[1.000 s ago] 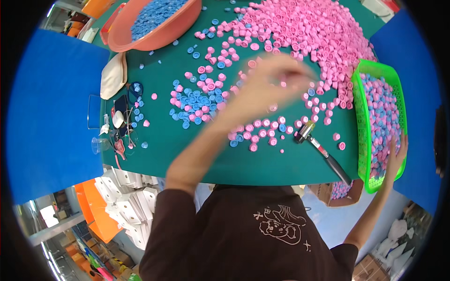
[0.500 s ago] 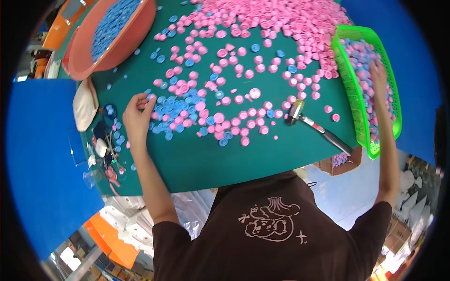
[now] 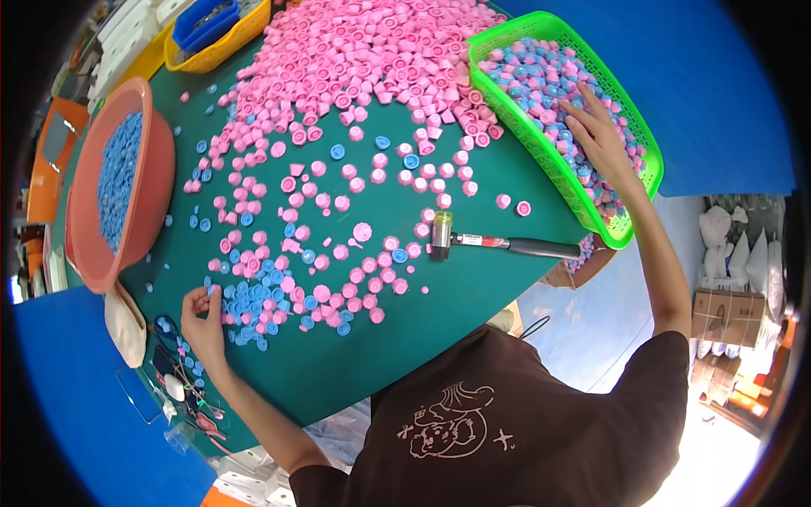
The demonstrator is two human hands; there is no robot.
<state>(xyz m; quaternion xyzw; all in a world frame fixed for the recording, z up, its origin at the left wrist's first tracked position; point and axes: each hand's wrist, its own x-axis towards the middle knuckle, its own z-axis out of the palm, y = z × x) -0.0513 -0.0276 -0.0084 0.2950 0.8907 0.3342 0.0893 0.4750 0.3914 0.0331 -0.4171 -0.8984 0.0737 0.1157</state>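
My left hand point(image 3: 203, 325) is closed in a pinch at the left of the green table, on a small pink-and-blue plastic piece point(image 3: 214, 288) partly hidden by the fingers. Right beside it lies a cluster of blue round plastic pieces point(image 3: 247, 300) mixed with pink ones. My right hand point(image 3: 601, 139) rests on the heap of joined pink-and-blue pieces point(image 3: 541, 97) in a green slotted basket point(image 3: 528, 139). Its fingers are spread, and I see nothing gripped in them.
A large pile of pink cup-shaped pieces point(image 3: 346, 59) covers the table's far side. A two-faced mallet point(image 3: 524, 247) lies near the front edge. On the left stands a salmon basin point(image 3: 156, 160) of blue pieces; a yellow basket point(image 3: 224, 52) is farther back.
The whole view has swung round, so the table sits lower and farther left. My right hand has its fingers spread on the heap; my left still pinches by the blue cluster.
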